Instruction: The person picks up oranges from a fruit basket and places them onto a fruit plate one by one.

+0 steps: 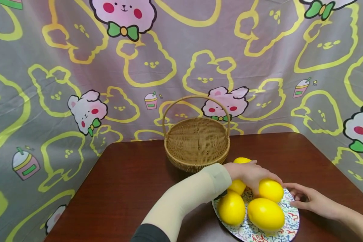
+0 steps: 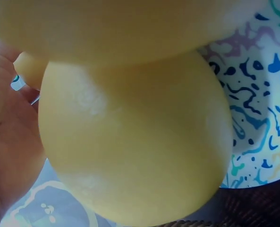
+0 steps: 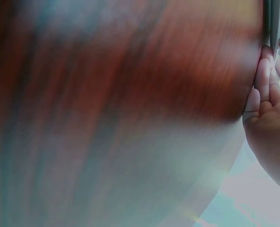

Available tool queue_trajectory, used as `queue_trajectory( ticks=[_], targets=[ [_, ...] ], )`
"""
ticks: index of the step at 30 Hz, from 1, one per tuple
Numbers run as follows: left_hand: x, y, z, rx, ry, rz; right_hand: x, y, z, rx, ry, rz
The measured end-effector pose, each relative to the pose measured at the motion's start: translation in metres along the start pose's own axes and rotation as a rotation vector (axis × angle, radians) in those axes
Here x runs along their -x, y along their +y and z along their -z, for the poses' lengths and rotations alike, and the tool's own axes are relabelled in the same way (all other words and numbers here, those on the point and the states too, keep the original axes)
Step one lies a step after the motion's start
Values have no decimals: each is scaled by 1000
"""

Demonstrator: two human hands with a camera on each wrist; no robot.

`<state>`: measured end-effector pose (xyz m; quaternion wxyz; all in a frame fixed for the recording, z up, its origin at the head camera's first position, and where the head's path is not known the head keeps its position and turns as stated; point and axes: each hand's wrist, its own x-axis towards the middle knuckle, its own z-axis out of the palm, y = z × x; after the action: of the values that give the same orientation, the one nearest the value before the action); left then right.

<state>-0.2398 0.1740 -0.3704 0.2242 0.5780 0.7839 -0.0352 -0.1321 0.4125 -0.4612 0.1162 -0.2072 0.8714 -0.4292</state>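
A round white plate (image 1: 290,222) with colourful squiggles carries several yellow lemons (image 1: 266,214). Reaching across it, my left hand (image 1: 255,173) grips the lemon (image 1: 270,190) at the plate's right side, fingers over its far side and thumb on its left. Two lemons (image 2: 135,137) fill much of the left wrist view, beside the palm. My right hand (image 1: 316,200) holds the plate's right rim, thumb on top; in the right wrist view its fingers (image 3: 263,78) lie curled against the plate's underside. The left forearm and hand partly cover the lemons farther back.
Behind the plate, a brown wicker basket (image 1: 196,141) with a tall arched handle stands on the dark red wooden table (image 1: 115,195). A cartoon-printed cloth (image 1: 181,50) hangs around the table's back and sides.
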Motion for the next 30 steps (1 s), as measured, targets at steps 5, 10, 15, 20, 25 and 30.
queue_trajectory(
  ticks=[5,10,15,20,25,30],
  targets=[
    [-1,0,-2,-3,-2,11,-1,-1,0,-9,-5,-9],
    [-1,-1,-2,-1,20,9,0,-3,-1,-12,-2,-7],
    [1,-4,1,12,51,17,0,-4,-1,-7,6,-15],
    [7,-7,4,50,82,55,0,-6,-1,17,20,-33],
    [13,-10,7,53,123,70,-1,-6,0,24,19,-32],
    [20,-15,8,56,138,84,-2,-5,2,11,-7,-47]
  ],
)
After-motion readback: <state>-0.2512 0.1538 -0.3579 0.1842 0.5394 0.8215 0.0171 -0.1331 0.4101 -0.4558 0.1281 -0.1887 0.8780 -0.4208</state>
